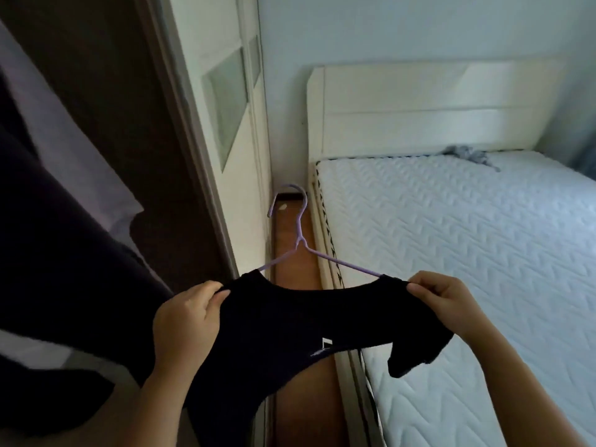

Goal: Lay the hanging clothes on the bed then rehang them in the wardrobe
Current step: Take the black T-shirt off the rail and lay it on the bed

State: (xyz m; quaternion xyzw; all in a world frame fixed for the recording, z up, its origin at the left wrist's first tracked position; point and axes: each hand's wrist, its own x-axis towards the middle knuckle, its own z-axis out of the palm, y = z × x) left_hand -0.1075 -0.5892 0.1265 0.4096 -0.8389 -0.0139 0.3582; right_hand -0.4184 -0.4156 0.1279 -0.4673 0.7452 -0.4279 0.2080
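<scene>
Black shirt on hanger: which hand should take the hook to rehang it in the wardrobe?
Left, probably. The left hand pinches the black shirt on the wardrobe side; the right hand is over the bed. The purple hanger hook is free.

The bed (pixel 467 240) is lying open to the right, only a grey cloth (pixel 467 155) sitting near its headboard. Left of the bed, dark clothes (pixel 58 253) and the door (pixel 222 101) are crowding the narrow floor strip (pixel 293 250).

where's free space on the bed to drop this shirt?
Most of the mattress is bare, from its left edge to the headboard. Only a grey bundle sits at the head. The floor strip by the wardrobe door is narrow.
</scene>
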